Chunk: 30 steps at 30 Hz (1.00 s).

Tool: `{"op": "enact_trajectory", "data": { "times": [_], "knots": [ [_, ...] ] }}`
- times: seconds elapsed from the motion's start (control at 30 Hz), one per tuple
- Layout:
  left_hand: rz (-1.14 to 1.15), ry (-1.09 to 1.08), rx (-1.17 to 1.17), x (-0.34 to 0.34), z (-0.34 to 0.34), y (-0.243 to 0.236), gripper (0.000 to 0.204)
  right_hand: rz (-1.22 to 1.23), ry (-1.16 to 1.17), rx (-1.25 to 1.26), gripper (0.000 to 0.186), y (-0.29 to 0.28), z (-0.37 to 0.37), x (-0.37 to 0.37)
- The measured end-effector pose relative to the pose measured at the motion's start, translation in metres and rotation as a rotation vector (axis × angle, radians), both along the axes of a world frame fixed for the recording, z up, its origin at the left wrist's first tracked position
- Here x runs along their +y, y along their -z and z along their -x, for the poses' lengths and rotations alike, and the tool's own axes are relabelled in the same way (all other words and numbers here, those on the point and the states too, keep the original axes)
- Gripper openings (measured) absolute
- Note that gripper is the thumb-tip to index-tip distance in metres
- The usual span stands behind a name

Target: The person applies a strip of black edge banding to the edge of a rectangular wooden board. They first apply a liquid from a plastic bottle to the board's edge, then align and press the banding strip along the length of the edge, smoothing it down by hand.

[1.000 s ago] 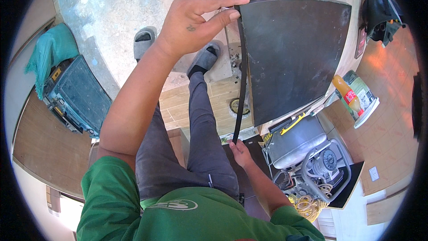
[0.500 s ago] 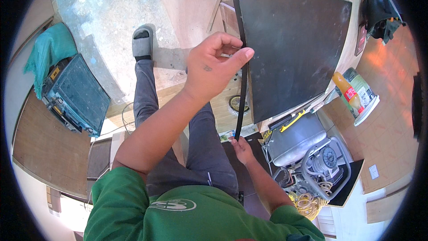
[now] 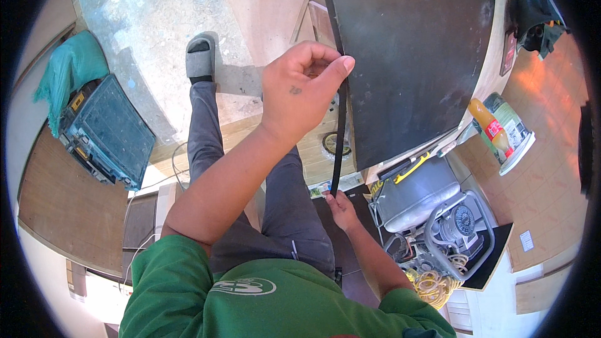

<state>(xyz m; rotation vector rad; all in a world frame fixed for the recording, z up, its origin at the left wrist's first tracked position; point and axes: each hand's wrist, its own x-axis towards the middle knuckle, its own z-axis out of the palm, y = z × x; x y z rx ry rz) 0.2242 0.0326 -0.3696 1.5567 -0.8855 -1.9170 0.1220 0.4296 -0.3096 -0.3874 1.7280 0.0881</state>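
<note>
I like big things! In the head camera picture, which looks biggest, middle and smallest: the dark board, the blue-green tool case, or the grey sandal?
1. dark board, largest by far.
2. blue-green tool case.
3. grey sandal, smallest, though it lies farther down on the floor.

My left hand (image 3: pixel 303 91) pinches the strip (image 3: pixel 339 144) near its top, against the left edge of the panel (image 3: pixel 416 69). My right hand (image 3: pixel 341 209) holds the strip's lower end, directly below. Right of that hand sits the machine (image 3: pixel 432 213), with the cord coil (image 3: pixel 432 285) below it. The toolbox (image 3: pixel 106 131) lies far to the left hand's left.
</note>
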Motion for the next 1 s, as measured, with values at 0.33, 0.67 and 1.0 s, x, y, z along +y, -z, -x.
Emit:
{"op": "enact_trajectory", "data": {
  "times": [0.33,0.67,1.0],
  "knots": [
    [0.061,-0.089,0.123,0.008,0.007,0.007,0.027,0.18,-0.267,0.252,0.05,-0.011,-0.004,-0.012],
    [0.125,-0.193,0.134,0.013,0.012,0.002,0.038,0.508,-0.333,0.134,0.021,-0.091,0.043,-0.206],
    [0.294,0.017,0.069,0.003,0.001,0.003,0.074,1.535,-0.995,0.374,0.036,0.02,0.096,-0.47]
  ]
}}
